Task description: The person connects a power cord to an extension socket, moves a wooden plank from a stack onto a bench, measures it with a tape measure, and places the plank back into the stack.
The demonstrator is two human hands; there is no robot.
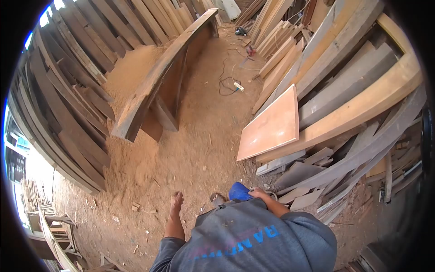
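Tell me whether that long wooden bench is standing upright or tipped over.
Upright: the bench has its long top uppermost, with a leg angling down beneath it to the ground.

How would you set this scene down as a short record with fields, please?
Place: wood store, sawdust and scraps on the ground
Left hand: nothing seen in it, fingers loosely bent
Right hand: at the blue cloth; grip unclear
Ahead, left: long wooden bench, sawdust heap beyond it
Ahead, right: pale panel against planks
Far ground: white power strip with a cord
Sides: long boards standing or leaning in rows
Unclear: whether the panel touches the ground
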